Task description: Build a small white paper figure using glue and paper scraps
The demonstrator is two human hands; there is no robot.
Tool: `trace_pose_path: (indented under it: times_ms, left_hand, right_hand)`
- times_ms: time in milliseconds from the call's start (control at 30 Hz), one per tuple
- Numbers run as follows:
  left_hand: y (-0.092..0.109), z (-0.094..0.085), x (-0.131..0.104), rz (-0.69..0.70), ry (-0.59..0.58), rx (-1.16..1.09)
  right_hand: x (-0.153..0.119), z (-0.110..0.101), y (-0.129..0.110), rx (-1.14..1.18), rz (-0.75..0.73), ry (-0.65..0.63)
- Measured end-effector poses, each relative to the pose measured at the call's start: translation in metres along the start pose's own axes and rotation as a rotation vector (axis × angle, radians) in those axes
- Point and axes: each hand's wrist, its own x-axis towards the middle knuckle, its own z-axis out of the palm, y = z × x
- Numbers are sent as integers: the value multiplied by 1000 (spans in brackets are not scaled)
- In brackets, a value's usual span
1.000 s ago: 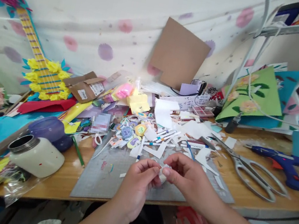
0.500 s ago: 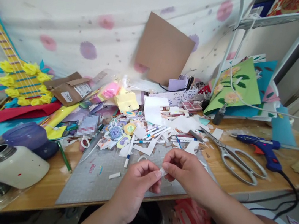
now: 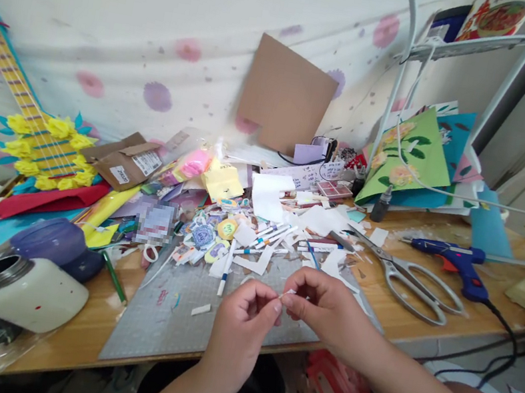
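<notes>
- small pale scrap, texture unclear, above the flat grey mat, near side
- metal scissors, loop-handled, on the wooden table, right
- left hand and right hand curled inward, fingertips pinching the scrap

smooth wooden table, matt cardboard sheet, shiny metal scissors, plastic glue gun

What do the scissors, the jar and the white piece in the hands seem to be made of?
Scissors: probably metal, satin grey with pale highlights. Jar: glass or plastic, unclear which; smooth cream with a soft sheen. Piece: perhaps paper, thin and pale; too little shows to tell its finish.
</notes>
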Motion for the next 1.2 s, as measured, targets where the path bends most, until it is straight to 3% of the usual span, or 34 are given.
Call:
trace_pose_path:
  times_ms: [233,433,1033,1200]
  left_hand:
    - [7,3,0,-187,-98,-348]
    - [10,1,4,-248,-95,-310]
    - [5,-1,5,-156,-198,-183]
    - [12,-1,6,-7,-206,96]
  right_hand:
    - [0,-6,-3,0,-43,-21]
    - [0,-7,-4,-91,-70,25]
    - [1,-4,-4,-121,-48,108]
    - [-1,-5,-4,-123,-32,116]
